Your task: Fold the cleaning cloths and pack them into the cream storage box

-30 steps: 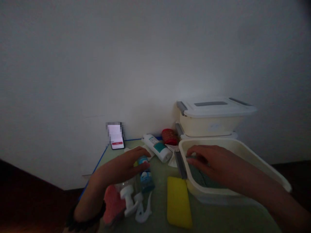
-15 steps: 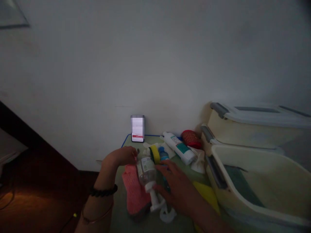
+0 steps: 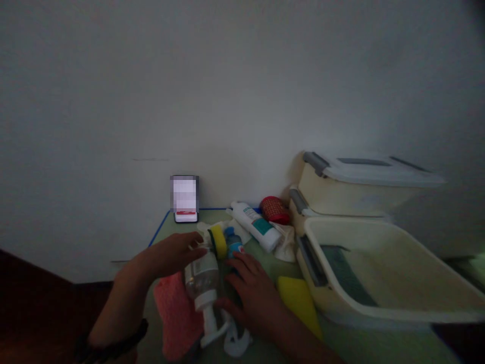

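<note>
A clear pump bottle point(image 3: 202, 275) with a white pump head lies on its side on the green table point(image 3: 341, 338). My left hand point(image 3: 178, 253) hovers at the bottle's base end, thumb and fingers apart. Spread over the blue-labelled bottle point(image 3: 234, 240) is my right hand point(image 3: 253, 290), its thumb close to the pump bottle's white neck. Neither hand visibly grips anything. A pink cloth point(image 3: 177, 313) lies left of the pump bottle, and a yellow-and-green sponge point(image 3: 218, 241) sits between the two bottles. A white hook-shaped piece point(image 3: 237, 339) lies below my right hand.
At the right stands an open cream bin point(image 3: 401, 273) holding a dark green item point(image 3: 346, 275); a lidded bin point(image 3: 344, 189) is stacked behind it. A yellow sheet point(image 3: 299, 303), a white bottle point(image 3: 255, 225), a red woven container point(image 3: 275, 210) and a propped phone point(image 3: 185, 199) are around.
My right hand has left the open bin and come left over the bottles. My left hand has moved from the blue bottle to the pump bottle's base. The view has shifted.
</note>
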Demonstrator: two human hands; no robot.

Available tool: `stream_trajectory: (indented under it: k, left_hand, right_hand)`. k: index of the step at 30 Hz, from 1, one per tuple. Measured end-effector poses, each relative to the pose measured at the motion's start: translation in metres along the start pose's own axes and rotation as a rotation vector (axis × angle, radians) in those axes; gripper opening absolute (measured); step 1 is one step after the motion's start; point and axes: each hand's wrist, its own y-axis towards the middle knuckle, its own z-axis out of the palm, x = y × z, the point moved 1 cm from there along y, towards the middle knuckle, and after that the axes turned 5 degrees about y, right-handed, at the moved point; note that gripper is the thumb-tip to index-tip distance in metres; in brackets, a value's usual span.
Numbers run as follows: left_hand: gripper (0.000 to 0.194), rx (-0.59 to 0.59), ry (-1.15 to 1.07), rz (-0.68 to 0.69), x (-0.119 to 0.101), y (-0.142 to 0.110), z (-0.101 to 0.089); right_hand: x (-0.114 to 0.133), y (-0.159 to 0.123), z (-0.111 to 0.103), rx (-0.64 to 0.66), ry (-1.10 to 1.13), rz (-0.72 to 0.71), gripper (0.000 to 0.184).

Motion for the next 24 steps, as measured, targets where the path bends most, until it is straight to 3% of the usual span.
stream_trajectory:
  k: [8, 12, 16, 18, 22, 24]
  left_hand:
    - [0.036, -0.006, 0.007, 0.114, -0.014, 0.018, 0.004]
    - [0.026, -0.030, 0.062, 0.125, -0.024, 0.024, 0.009]
    - [0.019, -0.146, 0.114, 0.090, -0.027, 0.036, 0.022]
    - [0.021, -0.194, 0.077, 0.057, -0.026, 0.040, 0.028]
    - [0.055, -0.279, 0.012, 0.042, -0.031, 0.038, 0.036]
    - [0.055, -0.308, 0.026, 0.040, -0.036, 0.037, 0.037]
  right_hand:
    - [-0.003, 0.011, -0.004, -0.085, -0.146, -0.163, 0.046]
    - [-0.009, 0.012, -0.010, -0.131, -0.167, -0.106, 0.036]
    - [-0.014, 0.010, -0.016, -0.151, -0.189, -0.053, 0.026]
    - [-0.014, 0.008, -0.017, -0.162, -0.191, -0.027, 0.021]
    - [-0.014, 0.005, -0.016, -0.222, -0.138, 0.046, 0.024]
    - [-0.015, 0.005, -0.014, -0.262, -0.086, 0.086, 0.029]
